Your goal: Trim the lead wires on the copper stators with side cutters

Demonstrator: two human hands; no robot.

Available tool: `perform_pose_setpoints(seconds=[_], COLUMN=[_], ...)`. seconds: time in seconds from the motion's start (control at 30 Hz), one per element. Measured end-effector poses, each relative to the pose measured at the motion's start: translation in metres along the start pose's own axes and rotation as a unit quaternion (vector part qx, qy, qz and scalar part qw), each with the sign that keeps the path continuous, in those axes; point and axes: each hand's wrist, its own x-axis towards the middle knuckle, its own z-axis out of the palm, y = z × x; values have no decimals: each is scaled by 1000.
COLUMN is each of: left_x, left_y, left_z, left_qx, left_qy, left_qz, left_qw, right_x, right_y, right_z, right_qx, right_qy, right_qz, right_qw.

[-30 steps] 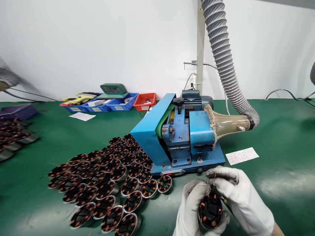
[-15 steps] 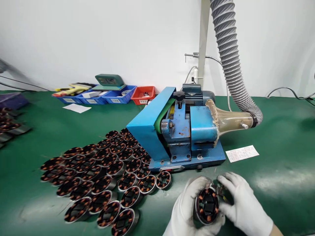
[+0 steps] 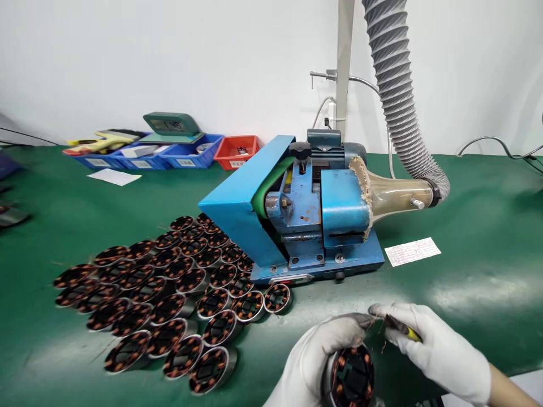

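The left hand (image 3: 311,353), in a white glove with dark, dirty fingertips, holds a round metal ring (image 3: 352,376) at the near edge, to the right of the middle. Its fingers curl around the ring's far and left sides. Inside the ring are black parts and little copper coils. The right hand (image 3: 439,347) wears a white glove too, and its fingers are bent around a small tool (image 3: 409,332) with yellow on it. The tool's dark tip points left. Thin wire bits (image 3: 384,343) hang by the tip, between the two hands. On the left, many more rings (image 3: 172,308) sit close together on the green table (image 3: 475,226). Just past the hands stands a blue machine (image 3: 345,203) with a green belt (image 3: 263,195). A fat gray hose (image 3: 390,85) joins its right end. A paper slip (image 3: 413,251) lies to the right of the machine. At the far left are blue bins (image 3: 185,162), a green clock (image 3: 172,124) and a red bin (image 3: 236,164).
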Motion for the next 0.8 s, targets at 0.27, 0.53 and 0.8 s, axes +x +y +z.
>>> perform_pose_setpoints(seconds=[0.27, 0.53, 0.8], left_x=[6, 34, 3], left_y=[-6, -41, -27], left_z=[-4, -20, -6], left_qx=[-48, -15, -21], left_qy=[-84, -203, -67], left_qz=[-28, -30, 112], left_qw=[995, 979, 991], right_x=[-4, -10, -6], right_y=[-48, -51, -49], right_z=[-57, -57, -52], right_qx=[-38, -82, -97], right_qy=[-157, -159, -123], right_qz=[-32, -43, 21], right_qw=[986, 983, 987])
